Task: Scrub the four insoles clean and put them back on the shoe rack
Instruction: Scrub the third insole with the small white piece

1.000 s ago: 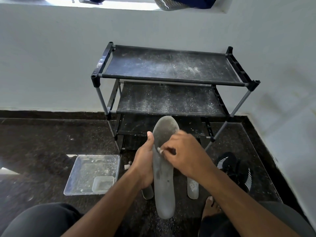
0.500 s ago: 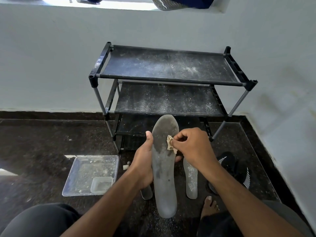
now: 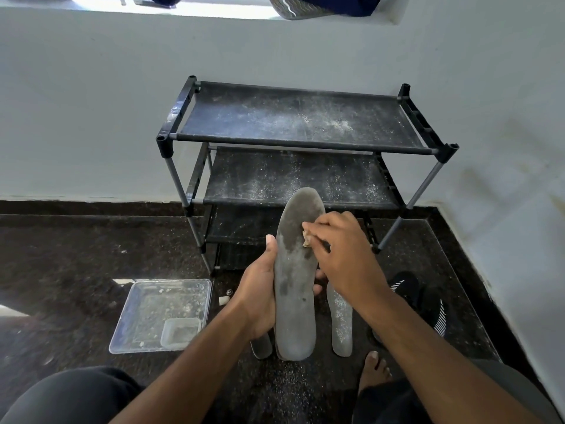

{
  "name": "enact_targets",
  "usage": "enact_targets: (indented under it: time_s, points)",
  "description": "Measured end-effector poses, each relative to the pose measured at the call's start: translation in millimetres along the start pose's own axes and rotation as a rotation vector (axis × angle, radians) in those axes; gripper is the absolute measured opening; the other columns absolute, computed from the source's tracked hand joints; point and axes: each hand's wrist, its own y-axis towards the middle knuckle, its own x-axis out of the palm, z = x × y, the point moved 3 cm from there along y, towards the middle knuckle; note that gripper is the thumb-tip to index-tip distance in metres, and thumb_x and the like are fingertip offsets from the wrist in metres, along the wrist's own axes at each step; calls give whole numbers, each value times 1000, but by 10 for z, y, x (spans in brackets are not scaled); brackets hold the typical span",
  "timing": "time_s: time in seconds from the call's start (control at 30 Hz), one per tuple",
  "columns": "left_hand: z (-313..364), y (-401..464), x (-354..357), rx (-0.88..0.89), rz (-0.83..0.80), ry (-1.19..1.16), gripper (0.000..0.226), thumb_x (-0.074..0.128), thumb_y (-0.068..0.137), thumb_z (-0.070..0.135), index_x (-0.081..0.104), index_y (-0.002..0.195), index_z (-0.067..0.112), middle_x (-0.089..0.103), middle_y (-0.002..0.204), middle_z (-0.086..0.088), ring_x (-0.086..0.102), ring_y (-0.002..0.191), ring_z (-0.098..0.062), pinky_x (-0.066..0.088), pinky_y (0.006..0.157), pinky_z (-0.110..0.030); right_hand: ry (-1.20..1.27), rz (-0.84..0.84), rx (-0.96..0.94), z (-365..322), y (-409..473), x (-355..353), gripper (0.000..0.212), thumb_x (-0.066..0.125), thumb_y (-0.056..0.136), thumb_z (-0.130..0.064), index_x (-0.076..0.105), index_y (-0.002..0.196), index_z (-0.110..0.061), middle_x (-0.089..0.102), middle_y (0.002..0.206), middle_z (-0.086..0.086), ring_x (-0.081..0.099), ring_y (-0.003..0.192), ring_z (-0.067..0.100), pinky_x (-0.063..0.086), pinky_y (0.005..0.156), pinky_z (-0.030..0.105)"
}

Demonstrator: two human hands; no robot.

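Note:
My left hand (image 3: 260,289) grips a long grey insole (image 3: 295,286) by its middle, holding it upright in front of the black shoe rack (image 3: 293,148). My right hand (image 3: 342,252) pinches a small tan scrubbing piece (image 3: 306,239) against the insole's upper right part. The insole is dusty, with darker patches. A second insole (image 3: 341,322) lies on the floor to the right. The heel of another insole (image 3: 261,347) pokes out below my left hand. The rack's shelves are dusted with white powder.
A clear plastic tray (image 3: 131,325) with a small clear tub (image 3: 180,332) in it sits on the dark floor at left. Two small bits (image 3: 224,298) lie beside it. Black shoes (image 3: 419,301) stand at right near the white wall. My bare foot (image 3: 373,371) rests below them.
My right hand with the scrubbing piece has slid up along the insole from its middle toward the toe end. My left hand keeps the same hold.

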Motion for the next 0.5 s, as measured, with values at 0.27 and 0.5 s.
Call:
enact_targets:
  time_s: [0.27,0.5]
  points:
    - [-29,19,-49,6,24,62,73,31,104,66,73,128,11,69,121,-24,67,97,-30,52,96,-47,55,-84,-28,78,28,39,13,66,95,-13,75,104,-12,59,97,-5,47,93,-1,44,86,16]
    - [22,7,-64,14,50,-1,72,31,105,64,66,138,12,66,137,-21,64,128,-34,47,112,-50,20,-116,-226,-177,-155,214,11,65,96,-12,75,98,-8,61,90,-3,51,87,10,42,84,14]
